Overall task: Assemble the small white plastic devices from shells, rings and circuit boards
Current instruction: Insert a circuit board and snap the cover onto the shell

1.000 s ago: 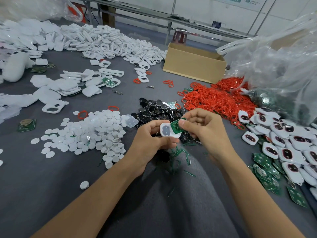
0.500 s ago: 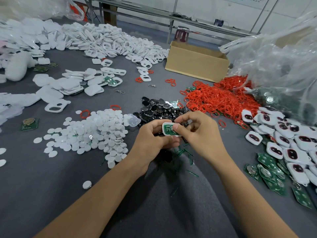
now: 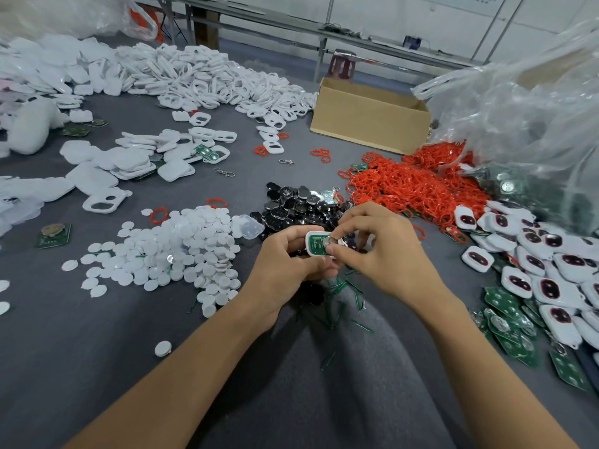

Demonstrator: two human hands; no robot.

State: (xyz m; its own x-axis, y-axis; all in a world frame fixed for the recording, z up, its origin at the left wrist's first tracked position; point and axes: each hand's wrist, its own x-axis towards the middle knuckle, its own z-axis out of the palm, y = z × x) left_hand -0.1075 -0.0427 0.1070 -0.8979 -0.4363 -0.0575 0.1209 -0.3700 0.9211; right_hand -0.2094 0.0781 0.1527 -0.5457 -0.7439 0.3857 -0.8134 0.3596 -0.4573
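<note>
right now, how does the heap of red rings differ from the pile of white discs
Colour: the red rings are bright red, the white discs plain white. Shape: the rings are open loops, tangled together; the discs are solid and flat, overlapping. Place: the discs lie beside the left hand, the rings beyond the right hand, near the cardboard box. Both lie loose on the grey table.

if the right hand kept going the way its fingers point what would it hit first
The white shell with the green board, held in the left hand; the right hand has its fingers on it.
</note>
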